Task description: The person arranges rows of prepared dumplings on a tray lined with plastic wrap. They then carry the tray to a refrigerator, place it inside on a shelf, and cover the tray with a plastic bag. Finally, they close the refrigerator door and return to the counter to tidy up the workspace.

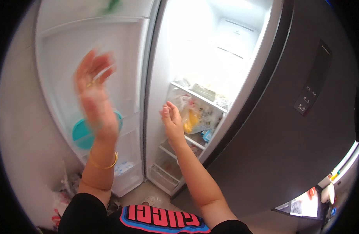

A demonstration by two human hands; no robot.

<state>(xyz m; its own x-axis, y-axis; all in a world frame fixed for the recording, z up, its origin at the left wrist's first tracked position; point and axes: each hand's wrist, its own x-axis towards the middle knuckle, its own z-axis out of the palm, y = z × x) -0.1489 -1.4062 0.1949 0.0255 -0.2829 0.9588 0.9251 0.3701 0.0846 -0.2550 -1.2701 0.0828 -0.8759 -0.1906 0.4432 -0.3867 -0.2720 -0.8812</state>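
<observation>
My left hand [96, 90], motion-blurred and empty, is raised in front of the white inner side of an open refrigerator door [62, 67]. Its fingers are spread a little, with a gold ring and a gold bangle [115, 159] on that arm. Partly behind the hand is a round teal item [83, 133] in a door bin. My right hand [173, 124] is at the mouth of the lit compartment [197, 52], loosely curved, with nothing visible in it. Beyond it, plastic bags [191, 120], one with yellow contents, lie on a shelf.
Glass shelves with white front edges [200, 98] and a lower drawer [165, 177] fill the compartment. A dark closed door [255, 140] with a control panel [312, 79] stands at right. Bags [70, 187] lie at lower left beside the wall.
</observation>
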